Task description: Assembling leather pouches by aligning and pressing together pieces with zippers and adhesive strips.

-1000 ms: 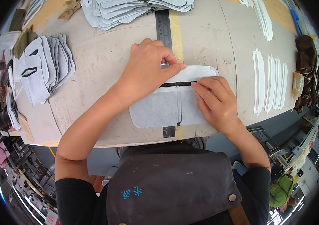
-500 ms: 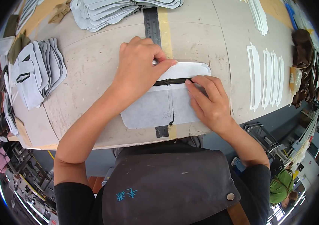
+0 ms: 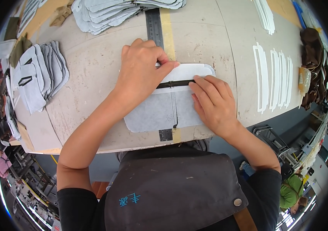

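A light grey fabric panel (image 3: 148,111) lies flat in front of me, with a black zipper-like strip (image 3: 177,83) across it and a white band (image 3: 191,71) along its far side. My left hand (image 3: 142,67) reaches over its left part, thumb and forefinger pinched at the far edge of the white band. Its other fingers are curled, partly hidden behind the hand. My right hand (image 3: 216,102) rests on the panel's right side, fingers stretched out and the fingertips at the right end of the black strip. Beneath the panel runs a dark metal ruler (image 3: 154,29).
A stack of grey fabric pieces (image 3: 110,15) lies at the far edge, another stack (image 3: 42,75) at left. White strip frames (image 3: 262,79) lie at right, beside a brown bundle (image 3: 311,65). A dark apron (image 3: 171,188) covers my lap below the table edge.
My right hand's fingertips have slid slightly to the left and away from me along the black strip. The left hand keeps its pinch at the far edge.
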